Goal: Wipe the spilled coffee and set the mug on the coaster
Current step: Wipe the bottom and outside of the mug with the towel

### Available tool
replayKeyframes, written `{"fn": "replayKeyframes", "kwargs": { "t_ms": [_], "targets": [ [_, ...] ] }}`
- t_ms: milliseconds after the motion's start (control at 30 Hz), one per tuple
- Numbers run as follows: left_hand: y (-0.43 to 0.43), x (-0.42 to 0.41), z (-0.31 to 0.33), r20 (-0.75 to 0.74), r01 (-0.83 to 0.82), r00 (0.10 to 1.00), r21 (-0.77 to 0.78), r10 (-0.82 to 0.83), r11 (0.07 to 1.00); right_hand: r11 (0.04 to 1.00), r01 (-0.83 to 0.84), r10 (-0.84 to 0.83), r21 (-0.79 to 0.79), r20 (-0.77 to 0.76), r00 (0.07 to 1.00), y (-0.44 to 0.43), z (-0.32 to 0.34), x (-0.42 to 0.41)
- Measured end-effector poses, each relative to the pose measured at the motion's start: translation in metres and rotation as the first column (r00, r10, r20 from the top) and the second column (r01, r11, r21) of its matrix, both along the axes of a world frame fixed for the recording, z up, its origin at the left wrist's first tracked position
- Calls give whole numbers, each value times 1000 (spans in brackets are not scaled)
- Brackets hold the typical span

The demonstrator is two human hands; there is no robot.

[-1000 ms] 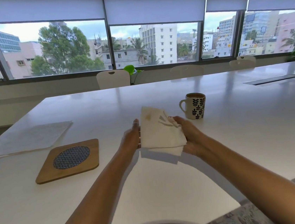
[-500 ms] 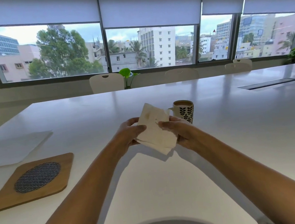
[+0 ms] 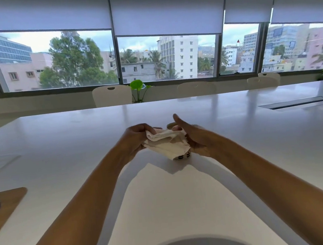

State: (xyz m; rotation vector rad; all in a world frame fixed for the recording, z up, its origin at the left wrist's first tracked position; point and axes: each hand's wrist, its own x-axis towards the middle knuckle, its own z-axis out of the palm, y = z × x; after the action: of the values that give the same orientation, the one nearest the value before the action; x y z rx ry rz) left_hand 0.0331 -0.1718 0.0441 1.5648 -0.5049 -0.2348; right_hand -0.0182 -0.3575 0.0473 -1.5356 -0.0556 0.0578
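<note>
White table [image 3: 58, 146] all the way across — glossy, with pale reflections. The cloth [image 3: 168, 144] is cream-white, with a tan stain near its middle. Below it peeks the mug [image 3: 181, 156], white with black leaf marks. At the near left, the coaster [image 3: 6, 202] — brown wood around a dark mesh-patterned inset. On the far side, white chairs [image 3: 111, 95] and a bright green plant [image 3: 137, 85].

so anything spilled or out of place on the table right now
No spill shows on the table. The napkin in both hands has a brown stain. The mug, mostly hidden behind it, is not on the coaster at far left.
</note>
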Motion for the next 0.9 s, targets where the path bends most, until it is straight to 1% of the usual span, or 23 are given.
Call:
{"fn": "replayKeyframes", "kwargs": {
  "t_ms": [100, 200, 267, 333, 367, 400, 467, 533, 600, 700, 900],
  "targets": [
    [-15, 5, 7, 120, 52, 991, 46, -57, 998, 996, -71, 69, -62, -29, 997, -15, 3, 2],
    [-32, 7, 14, 222, 22, 975, 54, -33, 998, 988, -102, 96, -113, -57, 994, -26, 6, 4],
    [-42, 9, 17, 250, -25, 968, 33, 16, 999, 990, -78, 75, -114, -30, 997, -37, 9, 7],
    [-51, 12, 20, 248, -39, 968, -31, 46, 999, 998, -20, 22, -62, 38, 999, -52, 13, 9],
    [-55, 14, 21, 250, -62, 966, -36, 69, 997, 1000, 7, -5, -28, 77, 997, -60, 15, 10],
    [-58, 16, 22, 262, -109, 959, -1, 106, 994, 1000, 15, -15, -1, 120, 993, -68, 16, 10],
    [-66, 24, 19, 323, -220, 933, 153, 162, 963, 998, -1, -12, 65, 205, 979, -84, 17, 12],
    [-75, 30, 12, 410, -278, 903, 329, 129, 903, 989, 61, -87, 136, 194, 977, -98, 13, 16],
    [-83, 36, 3, 457, -296, 887, 454, 65, 841, 973, 168, -190, 159, 132, 973, -111, 5, 19],
    [-92, 41, -2, 449, -300, 893, 560, 21, 772, 947, 288, -295, 145, 31, 955, -121, -10, 23],
    [-97, 54, -2, 351, -228, 936, 680, -37, 697, 934, 347, -344, 86, -49, 938, -122, -36, 34]
  ]
}}
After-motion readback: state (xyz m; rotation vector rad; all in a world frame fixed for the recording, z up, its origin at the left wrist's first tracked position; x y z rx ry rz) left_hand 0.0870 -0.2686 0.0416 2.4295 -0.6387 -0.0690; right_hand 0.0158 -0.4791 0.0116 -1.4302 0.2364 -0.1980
